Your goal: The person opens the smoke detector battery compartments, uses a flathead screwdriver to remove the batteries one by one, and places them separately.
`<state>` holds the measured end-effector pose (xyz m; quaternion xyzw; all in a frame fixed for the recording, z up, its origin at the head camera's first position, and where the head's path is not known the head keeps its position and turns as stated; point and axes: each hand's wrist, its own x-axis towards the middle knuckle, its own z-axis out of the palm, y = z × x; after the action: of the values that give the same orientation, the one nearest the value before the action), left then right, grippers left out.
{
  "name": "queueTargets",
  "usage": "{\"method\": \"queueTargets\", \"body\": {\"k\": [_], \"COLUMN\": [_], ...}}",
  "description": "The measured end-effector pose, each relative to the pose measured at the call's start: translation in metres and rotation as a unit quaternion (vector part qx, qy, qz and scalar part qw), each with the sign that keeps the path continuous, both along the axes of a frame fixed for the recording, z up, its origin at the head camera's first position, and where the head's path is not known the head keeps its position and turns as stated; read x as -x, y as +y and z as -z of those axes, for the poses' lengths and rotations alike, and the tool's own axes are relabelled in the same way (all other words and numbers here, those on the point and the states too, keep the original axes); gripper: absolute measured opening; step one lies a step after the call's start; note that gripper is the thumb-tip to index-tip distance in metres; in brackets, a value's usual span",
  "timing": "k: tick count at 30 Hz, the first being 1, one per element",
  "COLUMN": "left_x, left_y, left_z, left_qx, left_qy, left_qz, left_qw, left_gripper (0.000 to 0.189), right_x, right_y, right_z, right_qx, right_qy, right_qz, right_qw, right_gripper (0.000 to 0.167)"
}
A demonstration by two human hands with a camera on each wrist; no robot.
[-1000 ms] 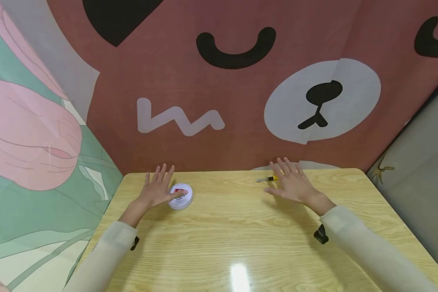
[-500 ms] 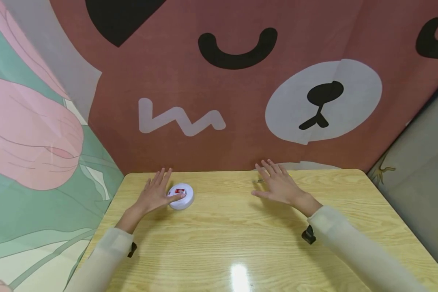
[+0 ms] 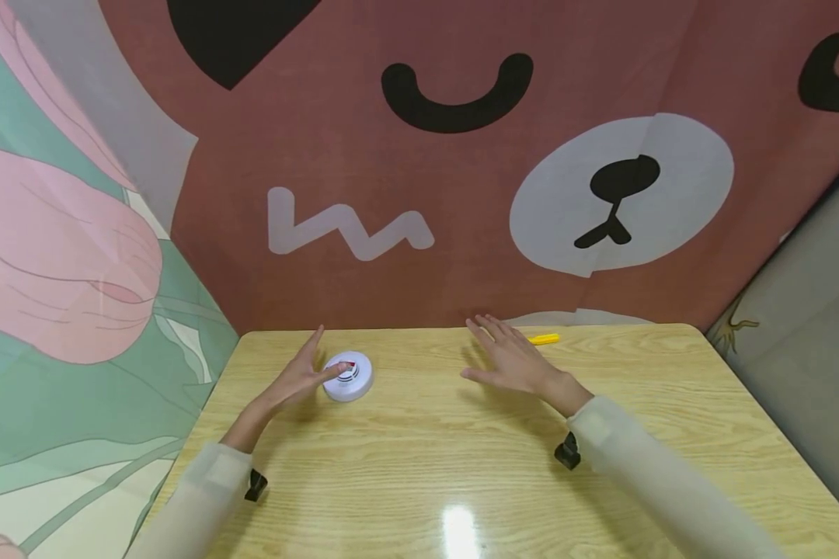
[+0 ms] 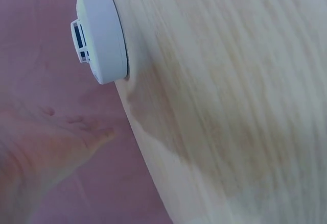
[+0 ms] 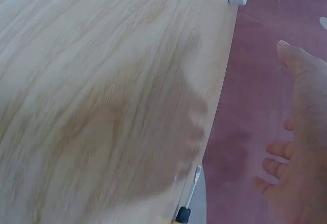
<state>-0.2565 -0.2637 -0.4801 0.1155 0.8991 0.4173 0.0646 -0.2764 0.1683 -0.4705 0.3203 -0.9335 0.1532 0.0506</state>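
Observation:
A round white smoke detector point(image 3: 355, 390) lies on the wooden table, left of centre near the back edge. My left hand point(image 3: 295, 382) hovers beside it with fingers extended, and the thumb overlaps the detector in the head view. In the left wrist view, a gap shows between the hand point(image 4: 46, 152) and the smoke detector point(image 4: 106, 38). My right hand point(image 3: 516, 366) is held over the table with fingers spread, nothing in it. A small screwdriver point(image 3: 545, 339) lies behind that hand, only its yellow handle end showing; its metal shaft and black collar appear in the right wrist view point(image 5: 193, 189).
The light wooden table point(image 3: 405, 466) meets a reddish-brown bear-print cloth point(image 3: 461, 287) along its back edge. Printed cloth point(image 3: 77, 388) also hangs at the left, and a grey one point(image 3: 797, 310) at the right. Small black devices point(image 3: 568, 452) are strapped at the wrists.
My right hand has moved left, passing over the screwdriver and uncovering its handle end. The left hand has turned, its fingers now lined up behind one another beside the smoke detector.

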Motion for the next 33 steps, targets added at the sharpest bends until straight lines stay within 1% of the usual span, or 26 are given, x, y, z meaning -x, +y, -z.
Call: {"method": "queueTargets", "body": {"k": [4,6,10,13,16,19,22,28,33], "left_x": [0.001,0.001,-0.001,-0.002,-0.002,-0.001,0.000,0.002,0.003], "left_y": [-0.002,-0.003,-0.006,-0.009,-0.011,-0.012,-0.013,-0.013,-0.014], "left_z": [0.000,0.000,0.000,0.003,0.005,0.006,0.007,0.008,0.012], "left_qx": [-0.013,-0.028,-0.059,-0.077,-0.090,-0.094,-0.093,-0.103,-0.113], "left_qy": [-0.025,-0.039,-0.063,-0.068,-0.069,-0.067,-0.068,-0.078,-0.091], "left_qz": [-0.012,-0.009,-0.005,-0.002,0.006,0.016,0.024,0.030,0.033], "left_qw": [0.9995,0.9988,0.9963,0.9947,0.9935,0.9932,0.9931,0.9912,0.9889], "left_gripper": [0.112,0.115,0.118,0.120,0.122,0.123,0.125,0.126,0.125], "right_x": [0.002,0.002,0.004,0.006,0.007,0.008,0.008,0.010,0.009], "right_y": [-0.007,-0.010,-0.015,-0.021,-0.028,-0.036,-0.044,-0.059,-0.072], "right_z": [0.003,0.005,0.009,0.012,0.015,0.017,0.020,0.023,0.025], "right_qx": [0.025,0.040,0.076,0.101,0.121,0.134,0.140,0.147,0.163], "right_qy": [-0.010,-0.022,-0.068,-0.102,-0.126,-0.138,-0.150,-0.170,-0.188], "right_qz": [-0.013,-0.016,-0.011,-0.009,-0.013,-0.020,-0.018,-0.018,-0.019], "right_qw": [0.9996,0.9988,0.9947,0.9896,0.9846,0.9811,0.9787,0.9743,0.9683], "right_gripper": [0.097,0.096,0.098,0.099,0.099,0.100,0.100,0.101,0.101]}}
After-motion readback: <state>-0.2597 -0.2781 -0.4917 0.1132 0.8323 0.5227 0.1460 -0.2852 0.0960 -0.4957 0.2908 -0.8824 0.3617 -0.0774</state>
